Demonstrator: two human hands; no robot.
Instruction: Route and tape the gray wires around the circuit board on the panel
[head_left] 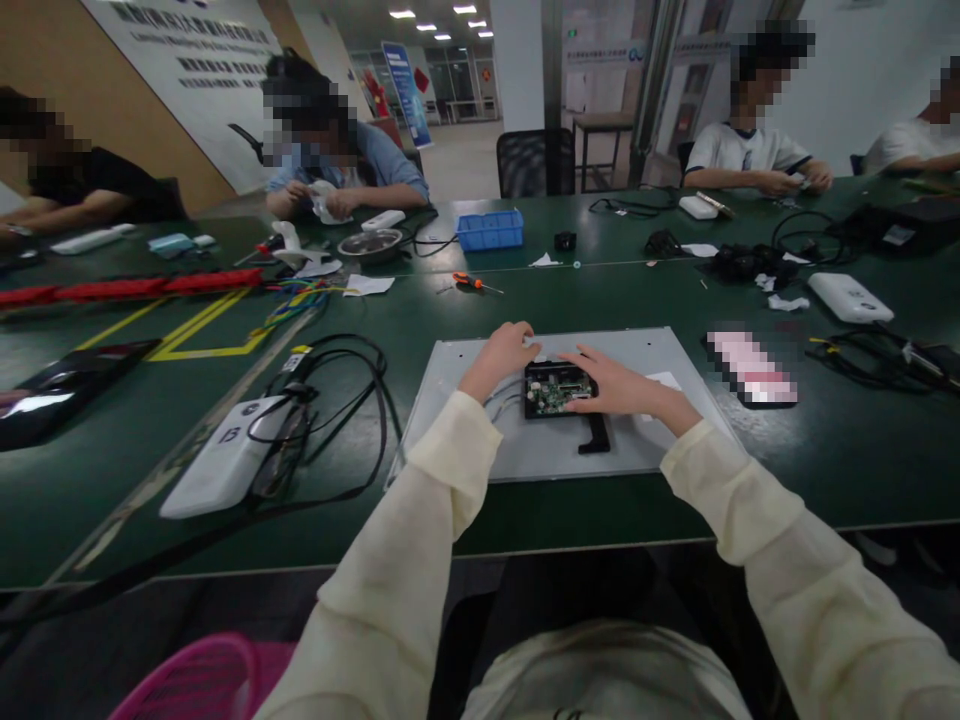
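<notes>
A black casing (530,408) with a green circuit board (553,392) in it lies on a light grey panel (457,400). My right hand (622,385) grips the casing's right side, thumb low by the board and fingers across the far edge. At the far left corner of the casing, my left hand (504,358) has its fingers bent together; what they hold, if anything, is too small to name. Grey cable (504,398) runs beside the casing under my left wrist. Just nearer to me sits a black L-shaped piece (598,438), partly beneath the casing.
Left of the panel lie a white power bank (225,455) and looped black cables (375,370). A phone (752,368) is to the right. Beyond are an orange-handled screwdriver (472,283), a blue bin (490,230) and a metal bowl (370,245). Several people sit across the table.
</notes>
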